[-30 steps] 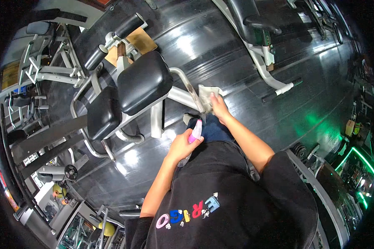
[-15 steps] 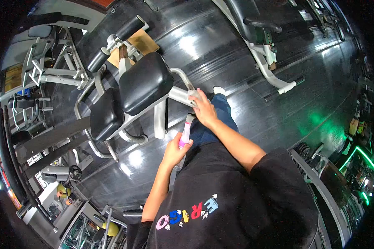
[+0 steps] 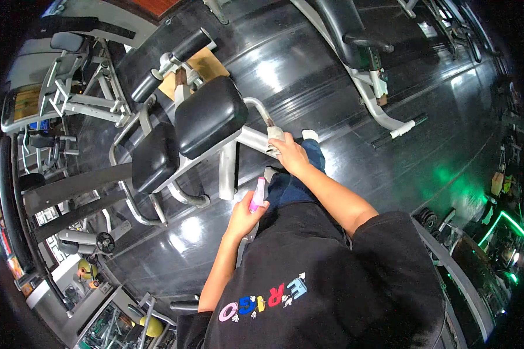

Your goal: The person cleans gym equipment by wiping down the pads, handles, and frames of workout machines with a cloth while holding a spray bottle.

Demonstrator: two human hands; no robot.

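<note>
My left hand (image 3: 244, 216) is wrapped round a small bottle (image 3: 258, 195) with a pink top and pink-purple contents, held in front of my waist. Farther forward, my right hand (image 3: 291, 154) grips a pale cloth (image 3: 275, 139) pressed around the end of the curved metal handle (image 3: 256, 106) of a gym bench. The bench has a black padded seat (image 3: 211, 116) and a second, smaller black pad (image 3: 155, 157) to its left. My fingertips partly hide the cloth.
Another bench machine (image 3: 370, 87) stands at the upper right on the dark floor (image 3: 308, 75). A grey frame machine (image 3: 93, 96) is at the upper left. Weight plates (image 3: 428, 220) and a rail lie at the right. My feet are just beyond my hands.
My right hand has moved left and forward onto the handle, and the cloth, earlier spread out, is now bunched round the bar. My left hand with the bottle has shifted slightly left.
</note>
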